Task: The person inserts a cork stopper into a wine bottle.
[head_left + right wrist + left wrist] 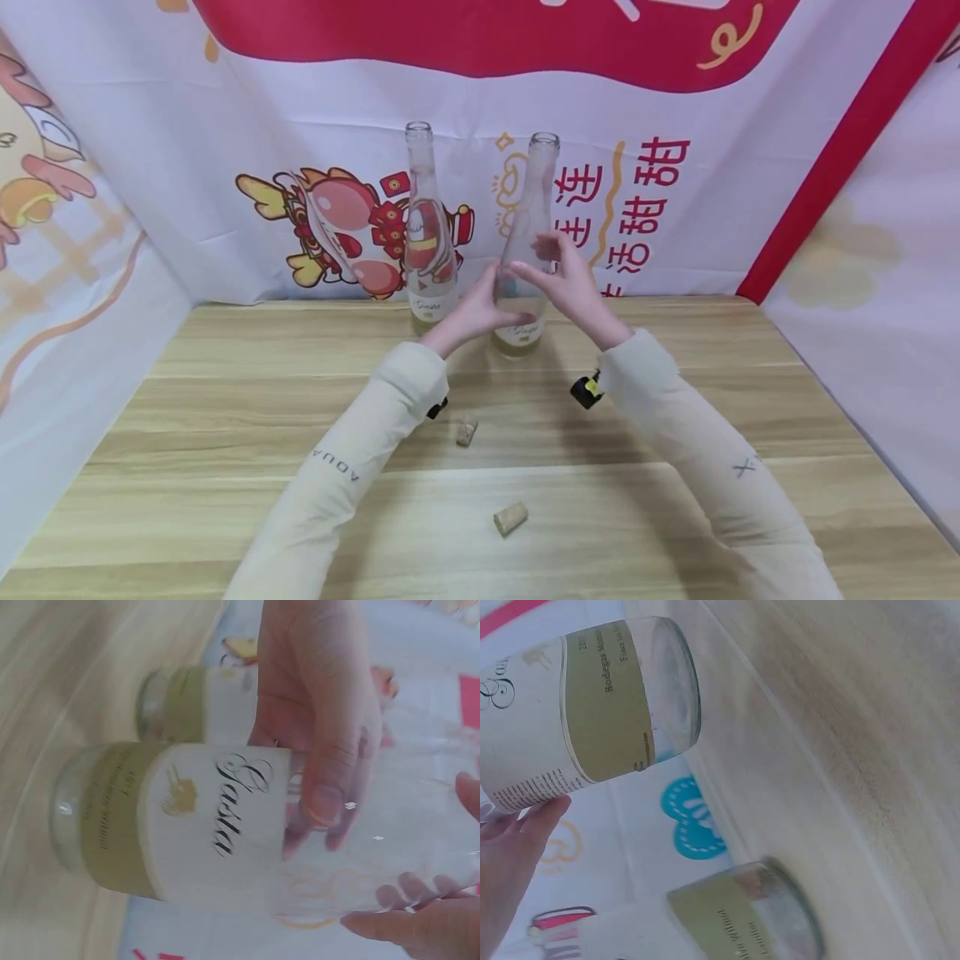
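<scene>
Beside another bottle (426, 221), the left hand (480, 306) curls round a clear bottle (528, 215); the right hand (573, 282) grips higher.

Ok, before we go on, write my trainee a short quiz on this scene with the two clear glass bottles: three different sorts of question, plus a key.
1. How many pale brown cylindrical corks lie on the light wood-grain table?
2. True or false: the right hand holds the clear glass bottle with the white-and-olive label higher up than the left hand does.
3. Fill in: in the head view, the held bottle is to the ____ of the second clear glass bottle.

Key:
1. Two.
2. True; the right hand is nearer the neck.
3. Right.
</scene>
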`<state>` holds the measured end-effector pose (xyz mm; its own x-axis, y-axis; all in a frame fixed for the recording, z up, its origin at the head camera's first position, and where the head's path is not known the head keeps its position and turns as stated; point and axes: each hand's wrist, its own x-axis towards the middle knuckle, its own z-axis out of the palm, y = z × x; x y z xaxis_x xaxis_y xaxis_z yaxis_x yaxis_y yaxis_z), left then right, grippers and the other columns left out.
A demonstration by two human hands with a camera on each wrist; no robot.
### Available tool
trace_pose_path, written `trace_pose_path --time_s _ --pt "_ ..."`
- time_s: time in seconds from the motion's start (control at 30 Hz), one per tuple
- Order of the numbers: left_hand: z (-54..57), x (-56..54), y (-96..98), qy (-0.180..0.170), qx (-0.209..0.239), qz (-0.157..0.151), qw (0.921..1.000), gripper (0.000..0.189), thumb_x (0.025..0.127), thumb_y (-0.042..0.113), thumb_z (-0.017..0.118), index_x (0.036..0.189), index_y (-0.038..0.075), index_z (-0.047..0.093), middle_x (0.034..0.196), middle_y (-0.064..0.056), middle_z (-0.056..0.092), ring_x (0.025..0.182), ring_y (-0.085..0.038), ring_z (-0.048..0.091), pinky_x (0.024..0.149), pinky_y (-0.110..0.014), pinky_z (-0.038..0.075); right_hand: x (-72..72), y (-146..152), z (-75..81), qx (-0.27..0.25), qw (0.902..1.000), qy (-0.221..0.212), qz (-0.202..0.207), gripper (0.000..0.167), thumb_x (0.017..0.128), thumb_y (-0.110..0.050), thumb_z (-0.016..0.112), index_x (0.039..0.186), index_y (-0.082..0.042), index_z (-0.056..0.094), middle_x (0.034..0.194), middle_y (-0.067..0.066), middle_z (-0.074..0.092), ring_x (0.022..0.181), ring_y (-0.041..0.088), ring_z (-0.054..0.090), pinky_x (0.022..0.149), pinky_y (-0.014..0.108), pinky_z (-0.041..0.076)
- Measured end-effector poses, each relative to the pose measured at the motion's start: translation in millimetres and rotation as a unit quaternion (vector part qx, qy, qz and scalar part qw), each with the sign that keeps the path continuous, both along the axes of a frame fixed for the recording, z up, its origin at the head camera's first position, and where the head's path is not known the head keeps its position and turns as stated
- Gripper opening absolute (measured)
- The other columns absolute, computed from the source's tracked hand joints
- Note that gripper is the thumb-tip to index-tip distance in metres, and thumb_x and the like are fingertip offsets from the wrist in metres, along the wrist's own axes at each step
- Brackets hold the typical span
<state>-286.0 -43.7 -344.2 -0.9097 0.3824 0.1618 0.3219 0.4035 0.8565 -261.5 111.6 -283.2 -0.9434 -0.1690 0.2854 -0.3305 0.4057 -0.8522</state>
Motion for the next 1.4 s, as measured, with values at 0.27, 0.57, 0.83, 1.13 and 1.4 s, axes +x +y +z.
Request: trace_pose_path --time_s 0.27,0.57,0.83,1.13,1.4 --pt "24.7 38.9 0.4 0.05 -0.052 0.004 0.9974 0.082 0.061 0.039 0.083 0.126 0.016 0.04 0.12 -0.007 0.056 0.104 -0.021 0.055 0.085 -0.033 0.047 39.2 12.3 17.0 0.003 0.9986 0.017 0.051 0.057 0.083 -0.017 0.067 0.127 0.001 0.036 0.119 0.017 0.046 0.109 0.028 0.044 0.097 0.039 0.041" --pt "44.1 82.7 8.2 0.058 -0.067 -0.019 0.9959 0.082 0.059 0.04 0.084 0.124 0.013 0.041 0.112 -0.006 0.057 0.097 -0.017 0.056 0.078 -0.027 0.05 68.4 24.6 30.5 -0.064 0.988 0.005 0.14 0.058 0.08 0.003 0.064 0.131 0.002 0.036 0.125 0.017 0.046 0.117 0.027 0.047 0.102 0.037 0.037" --pt "45.5 111.1 19.4 0.04 -0.086 -0.041 0.9946 0.085 0.057 0.041 0.084 0.123 0.01 0.041 0.114 -0.008 0.057 0.096 -0.018 0.057 0.077 -0.025 0.051 89.6 32.0 22.8 -0.115 0.9749 0.068 0.178 0.046 0.075 0.012 0.065 0.116 0.008 0.044 0.11 0.009 0.058 0.106 0.021 0.056 0.098 0.035 0.042" --pt "29.3 125.3 24.6 0.04 -0.096 -0.054 0.9931 0.092 0.057 0.039 0.085 0.129 0.01 0.035 0.116 -0.008 0.056 0.099 -0.015 0.056 0.081 -0.025 0.049 103.7 30.0 -0.7 -0.107 0.9773 0.102 0.152 0.046 0.072 0.015 0.065 0.113 0.008 0.047 0.106 0.022 0.059 0.098 0.017 0.06 0.093 0.032 0.046" --pt "18.1 128.5 22.4 0.023 -0.111 -0.052 0.9922 0.095 0.057 0.041 0.084 0.131 0.009 0.033 0.121 -0.009 0.053 0.107 -0.018 0.054 0.087 -0.031 0.048 104.1 27.1 -14.9 -0.106 0.9756 0.106 0.161 0.045 0.071 0.016 0.065 0.112 0.011 0.047 0.106 0.023 0.059 0.098 0.016 0.059 0.092 0.032 0.046"
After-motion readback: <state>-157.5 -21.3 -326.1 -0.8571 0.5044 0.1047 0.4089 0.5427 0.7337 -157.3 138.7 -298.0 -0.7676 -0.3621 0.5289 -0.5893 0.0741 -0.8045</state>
